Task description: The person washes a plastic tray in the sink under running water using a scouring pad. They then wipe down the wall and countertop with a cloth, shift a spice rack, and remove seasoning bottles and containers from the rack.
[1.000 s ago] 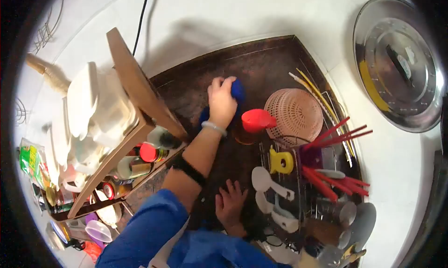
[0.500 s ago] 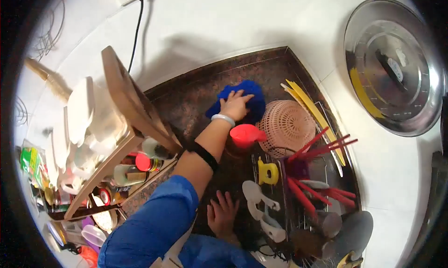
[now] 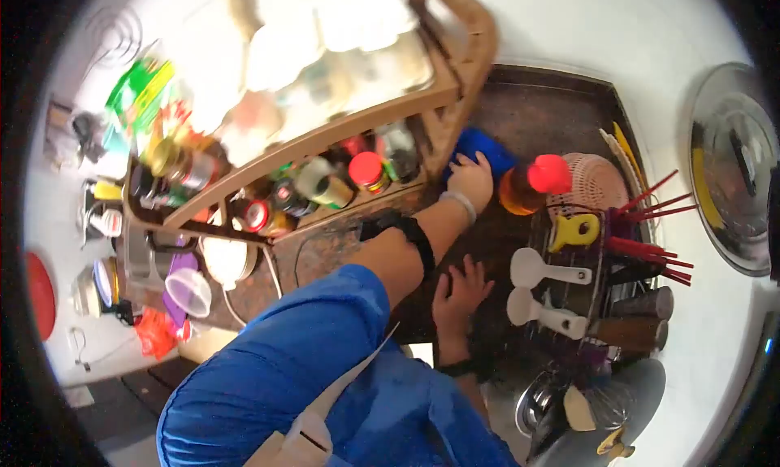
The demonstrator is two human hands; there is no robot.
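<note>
nearest me, one blue sleeve [image 3: 268,353] covers the left upper arm, with one black band [image 3: 418,243] below its cuff and one pale bangle [image 3: 460,204] at the wrist. the person has two hands in my view. the right hand [image 3: 459,300] is over the dark brown countertop [image 3: 561,113], palm down, holding nothing, its fingers apart. beside it i count two white plastic scoops [image 3: 532,268], handles to the right, and past them one yellow plastic piece [image 3: 574,232] with a hole.

farther out, the left hand [image 3: 473,182] lies over one crumpled blue cloth [image 3: 486,144]; i cannot tell whether its fingers are clamped on it or just laid on top. the cloth is on the countertop, between the end of one brown two-tier rack [image 3: 317,154] and one amber bottle [image 3: 518,192] with a red top. i can make out two red-lidded jars [image 3: 368,172] clearly on the rack's lower tier. just beyond the bottle is one pink perforated plastic basket [image 3: 600,181]; farther right, against the white wall, is one round shiny metal disc [image 3: 739,174].
</note>
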